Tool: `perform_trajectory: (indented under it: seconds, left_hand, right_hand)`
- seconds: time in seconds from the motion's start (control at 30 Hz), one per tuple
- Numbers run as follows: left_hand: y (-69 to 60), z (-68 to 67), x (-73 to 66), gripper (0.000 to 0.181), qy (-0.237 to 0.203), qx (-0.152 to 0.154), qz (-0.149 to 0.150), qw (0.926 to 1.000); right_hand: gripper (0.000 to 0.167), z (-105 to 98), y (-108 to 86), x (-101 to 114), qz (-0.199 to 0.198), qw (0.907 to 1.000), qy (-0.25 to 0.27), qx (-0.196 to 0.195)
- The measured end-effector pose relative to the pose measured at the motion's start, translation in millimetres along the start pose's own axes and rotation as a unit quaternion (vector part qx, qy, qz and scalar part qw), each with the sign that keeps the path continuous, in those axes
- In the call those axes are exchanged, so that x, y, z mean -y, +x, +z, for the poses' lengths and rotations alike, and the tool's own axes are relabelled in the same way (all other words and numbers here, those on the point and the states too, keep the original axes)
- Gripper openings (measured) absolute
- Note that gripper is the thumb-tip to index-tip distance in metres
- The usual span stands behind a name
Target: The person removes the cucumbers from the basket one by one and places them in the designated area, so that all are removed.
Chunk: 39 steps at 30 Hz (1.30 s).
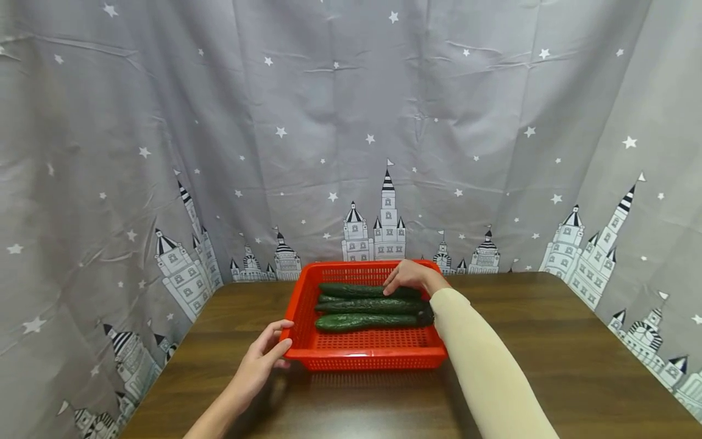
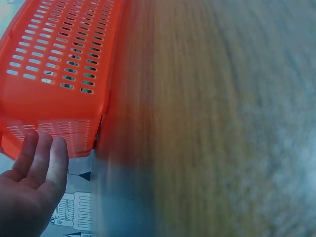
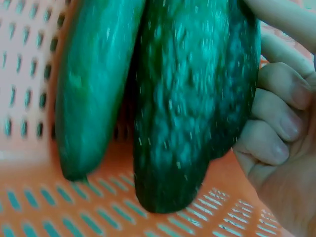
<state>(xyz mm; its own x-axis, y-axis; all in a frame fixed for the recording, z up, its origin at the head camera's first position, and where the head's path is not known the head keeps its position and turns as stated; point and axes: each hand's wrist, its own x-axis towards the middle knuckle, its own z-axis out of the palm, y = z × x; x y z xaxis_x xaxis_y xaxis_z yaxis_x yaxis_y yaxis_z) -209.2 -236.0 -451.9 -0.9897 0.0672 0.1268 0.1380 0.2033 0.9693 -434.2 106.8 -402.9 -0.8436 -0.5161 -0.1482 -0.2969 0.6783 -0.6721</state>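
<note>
Cucumbers (image 1: 364, 322) in basket (image 1: 367, 353) on table (image 1: 548, 341), curtain (image 1: 329, 122) behind, left hand (image 1: 260, 355) at basket's left, right hand (image 1: 410, 276) inside

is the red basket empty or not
Not empty: the head view shows several cucumbers lying inside the red basket.

One basket (image 1: 367, 353) holds at least four cucumbers (image 1: 366, 322).

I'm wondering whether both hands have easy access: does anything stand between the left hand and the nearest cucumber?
Yes: the raised left wall of the red basket. The left hand holds the near-left corner, while the nearest cucumber lies inside. The basket is open on top.
</note>
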Motion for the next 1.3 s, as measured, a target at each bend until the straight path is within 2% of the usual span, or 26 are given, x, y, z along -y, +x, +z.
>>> perform_trajectory:
  seconds: [0.13,0.37,0.67,0.93,1.3]
  left_hand:
    - [-0.6,-0.2,1.0,0.038,-0.002,0.004,0.003,1.0]
    - [0.1,0.2,2.5,0.038,-0.005,0.005,0.011,0.9999]
    - [0.7,-0.2,4.7,0.038,-0.004,0.003,0.013,0.9999]
    - [1.0,-1.7,5.0,0.037,-0.003,-0.003,0.016,0.9999]
    - [2.0,1.1,4.7,0.037,-0.002,-0.004,0.01,0.9999]
  right_hand:
    - [0.031,0.1,-0.9,-0.5,0.002,0.9996,-0.026,0.011]
    - [0.027,-2.2,0.9,-2.6,-0.015,0.9998,-0.014,0.007]
    - [0.025,-6.3,3.1,-0.6,-0.041,0.9974,-0.059,-0.004]
    - [0.028,0.9,0.2,-5.3,-0.046,0.9987,-0.007,-0.022]
    - [0.03,8.7,-10.8,-7.0,-0.012,0.9976,0.033,-0.06]
